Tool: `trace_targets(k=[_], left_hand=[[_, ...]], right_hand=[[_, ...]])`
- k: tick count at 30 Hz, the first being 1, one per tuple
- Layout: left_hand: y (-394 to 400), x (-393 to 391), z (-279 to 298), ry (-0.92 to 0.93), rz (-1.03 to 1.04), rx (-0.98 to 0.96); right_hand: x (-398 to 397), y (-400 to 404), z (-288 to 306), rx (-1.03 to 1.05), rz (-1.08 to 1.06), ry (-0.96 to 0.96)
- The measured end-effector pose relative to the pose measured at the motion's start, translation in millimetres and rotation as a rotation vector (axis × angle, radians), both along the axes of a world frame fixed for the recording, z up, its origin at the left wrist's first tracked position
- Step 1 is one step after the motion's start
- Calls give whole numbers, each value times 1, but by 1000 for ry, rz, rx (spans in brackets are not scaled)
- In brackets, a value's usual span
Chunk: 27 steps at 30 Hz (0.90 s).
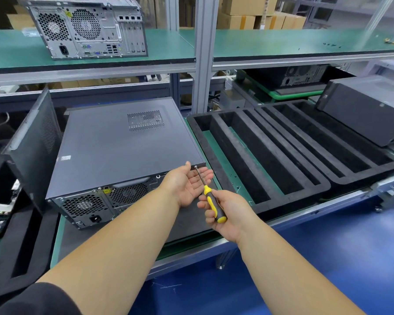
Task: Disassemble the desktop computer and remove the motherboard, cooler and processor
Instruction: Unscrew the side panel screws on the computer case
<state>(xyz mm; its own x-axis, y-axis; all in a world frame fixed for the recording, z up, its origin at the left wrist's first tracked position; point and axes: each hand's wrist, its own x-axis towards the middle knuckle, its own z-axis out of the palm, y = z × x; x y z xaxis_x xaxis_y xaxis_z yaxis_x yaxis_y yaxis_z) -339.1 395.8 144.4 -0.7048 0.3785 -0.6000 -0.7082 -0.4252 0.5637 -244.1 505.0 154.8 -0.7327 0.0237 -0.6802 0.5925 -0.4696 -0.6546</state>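
A dark grey desktop computer [114,151] lies on its side on the green bench, its rear panel with fans and power socket facing me and its side cover closed. My right hand [223,212] grips a yellow-and-black screwdriver [210,201]; its tip touches the case's rear right corner, at the edge of the side cover. My left hand [187,185] is held palm up with relaxed fingers just under the screwdriver shaft, beside that corner. The motherboard, cooler and processor are hidden inside the case.
A black foam tray [280,155] with several long slots lies to the right. A loose side panel [32,146] leans upright at the left. A second computer [89,28] stands on the upper shelf, another black case [364,110] at far right. Small screws [234,178] lie on the mat.
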Motion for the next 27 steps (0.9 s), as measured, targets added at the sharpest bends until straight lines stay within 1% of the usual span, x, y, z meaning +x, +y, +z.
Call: trace_targets(k=[3,5,7,12,14,19,21,23,27], left_hand=[[0,-2,1,-8,-15,-2],[-1,-3,1,-17,-21,-4],[-1,-5,2,-31,-24,-6],[-1,-6,1,-39,-31,8],[-2,-5,1,-35,-34,10],[-2,-4,3,-36,-32,18],[-2,-4,4,-38,-30,15],[-2,-3,4,-39,-28,11],[-2,-3,5,-39,-30,16]], right_hand=[[-1,-2,2,182,16,-16],[-3,-3,2,221,17,-4],[-4,-4,2,194,11,8],[-4,-2,2,-11,-13,-22],[-3,-2,1,-8,2,-27],[-1,-5,1,181,33,-3],[-2,-6,0,209,31,4],[-3,-6,-1,171,19,21],[-3,-4,-1,-11,-17,-17]])
